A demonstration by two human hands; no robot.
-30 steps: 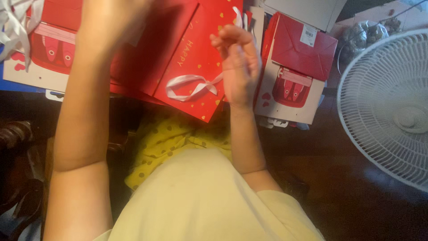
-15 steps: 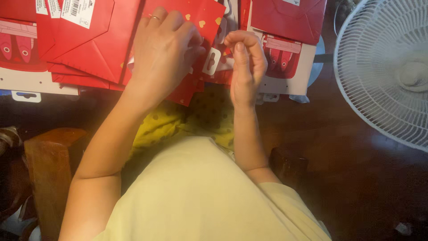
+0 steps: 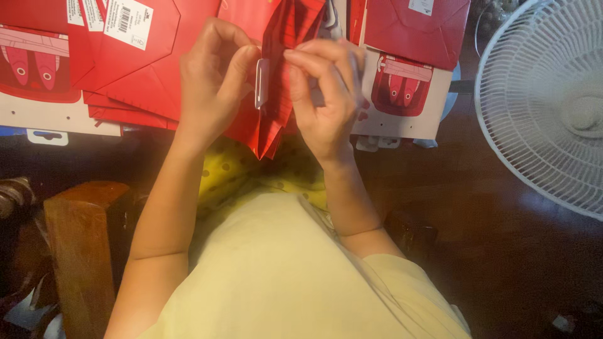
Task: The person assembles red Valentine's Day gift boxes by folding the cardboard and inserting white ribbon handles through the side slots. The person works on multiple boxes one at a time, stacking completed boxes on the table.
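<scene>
A white fan (image 3: 553,107) fills the right edge of the frame. Flat red bags (image 3: 125,69) lie in the upper left, and a card (image 3: 402,100) with a red picture lies at upper right. At top centre a folded red bag (image 3: 279,75) stands between the two hands. The left hand (image 3: 213,81) pinches its left side at a small white tag (image 3: 262,83). The right hand (image 3: 326,94) grips its right side, fingers closed on the paper.

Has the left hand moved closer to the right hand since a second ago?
Yes. The left hand was raised far from the right hand; now both pinch the folded red gift bag together, in front of the stacked flat bags.
</scene>
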